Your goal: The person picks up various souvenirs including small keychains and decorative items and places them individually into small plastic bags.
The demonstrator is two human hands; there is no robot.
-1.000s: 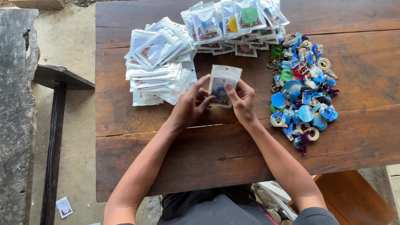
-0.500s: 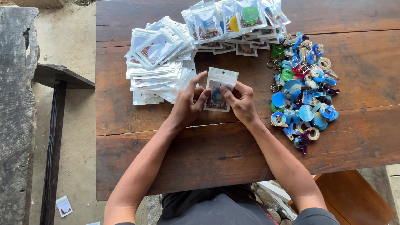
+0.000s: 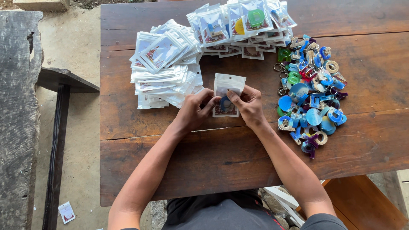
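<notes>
On wooden table (image 3: 170,170); left hand (image 3: 197,110), right hand (image 3: 247,104) pinch glossy plastic pouch (image 3: 228,87)

Both forearms reaching toward 12 o'clock, left hand (image 3: 194,111) and right hand (image 3: 247,104) close together, fingers (image 3: 232,94) curled, pinching.

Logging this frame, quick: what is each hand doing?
Left hand: closed on the small plastic bag.
Right hand: closed on the same bag.

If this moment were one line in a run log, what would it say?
left hand: holds small clear pouch | right hand: holds same pouch | pouch: blue piece inside | left: empty pouch pile | right: letter keychain heap | surface: wooden table
</notes>
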